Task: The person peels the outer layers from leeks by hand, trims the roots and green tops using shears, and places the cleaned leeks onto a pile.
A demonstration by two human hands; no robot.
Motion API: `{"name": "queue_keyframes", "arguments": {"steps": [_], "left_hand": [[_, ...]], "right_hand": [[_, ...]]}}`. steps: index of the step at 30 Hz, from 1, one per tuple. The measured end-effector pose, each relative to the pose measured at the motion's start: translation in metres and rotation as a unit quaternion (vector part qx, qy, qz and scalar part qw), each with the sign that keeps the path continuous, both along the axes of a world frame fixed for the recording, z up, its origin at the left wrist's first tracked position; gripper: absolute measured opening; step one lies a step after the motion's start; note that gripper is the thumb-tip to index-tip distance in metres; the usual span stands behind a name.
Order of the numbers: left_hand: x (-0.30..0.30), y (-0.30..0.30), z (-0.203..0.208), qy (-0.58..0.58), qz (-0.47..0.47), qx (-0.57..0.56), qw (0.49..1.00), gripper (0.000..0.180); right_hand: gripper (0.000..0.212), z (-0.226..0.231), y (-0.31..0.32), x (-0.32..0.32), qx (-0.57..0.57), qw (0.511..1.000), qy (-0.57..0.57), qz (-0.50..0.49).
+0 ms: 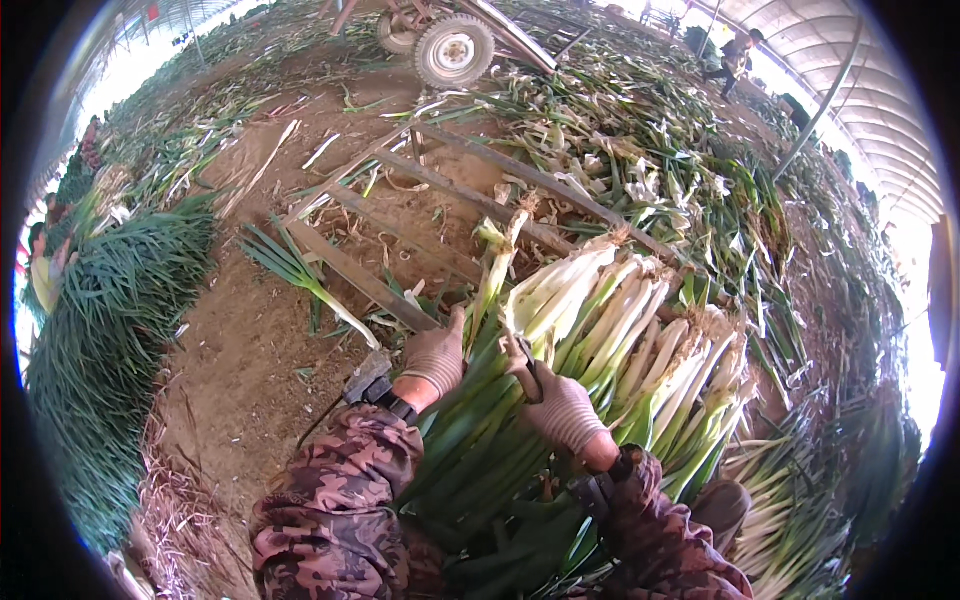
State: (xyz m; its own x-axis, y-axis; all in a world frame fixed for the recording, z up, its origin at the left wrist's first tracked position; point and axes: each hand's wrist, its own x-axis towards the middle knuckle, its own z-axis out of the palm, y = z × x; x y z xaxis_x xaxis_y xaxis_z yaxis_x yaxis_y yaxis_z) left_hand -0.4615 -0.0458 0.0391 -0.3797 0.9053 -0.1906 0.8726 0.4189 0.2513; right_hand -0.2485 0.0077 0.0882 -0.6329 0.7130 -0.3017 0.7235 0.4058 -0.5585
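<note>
White-stalked leek bundle (600,350) under both gloved hands, apparently gripped.

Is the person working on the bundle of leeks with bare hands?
No: both the left hand and the right hand wear knitted work gloves as they rest on the bundle of leeks.

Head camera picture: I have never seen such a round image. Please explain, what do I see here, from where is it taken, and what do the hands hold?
A wide fisheye camera on a person's head looks down, so straight edges bend. The two gloved hands belong to that person. The left hand rests on a big bundle of leeks, white stalks pointing away. The right hand presses on the same bundle and grips something thin and dark, perhaps a strap. The bundle lies across a wooden frame on bare earth. More leeks are piled at the left, and a cart wheel stands behind.
</note>
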Motion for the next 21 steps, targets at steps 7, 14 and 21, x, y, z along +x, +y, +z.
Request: {"name": "queue_keyframes", "arguments": {"steps": [7, 14, 21], "left_hand": [[0.007, -0.005, 0.017, -0.011, -0.026, -0.030, 0.999, 0.068], [0.016, 0.000, 0.021, 0.010, -0.001, -0.081, 0.997, 0.066], [0.017, -0.008, 0.026, 0.006, -0.022, -0.068, 0.997, 0.066]], "right_hand": [[0.046, -0.001, 0.028, -0.028, 0.022, 0.999, -0.040, -0.026], [0.037, 0.003, 0.038, -0.040, 0.055, 0.998, -0.034, -0.017], [0.028, 0.003, 0.066, -0.059, 0.099, 0.994, -0.047, 0.014]]}}
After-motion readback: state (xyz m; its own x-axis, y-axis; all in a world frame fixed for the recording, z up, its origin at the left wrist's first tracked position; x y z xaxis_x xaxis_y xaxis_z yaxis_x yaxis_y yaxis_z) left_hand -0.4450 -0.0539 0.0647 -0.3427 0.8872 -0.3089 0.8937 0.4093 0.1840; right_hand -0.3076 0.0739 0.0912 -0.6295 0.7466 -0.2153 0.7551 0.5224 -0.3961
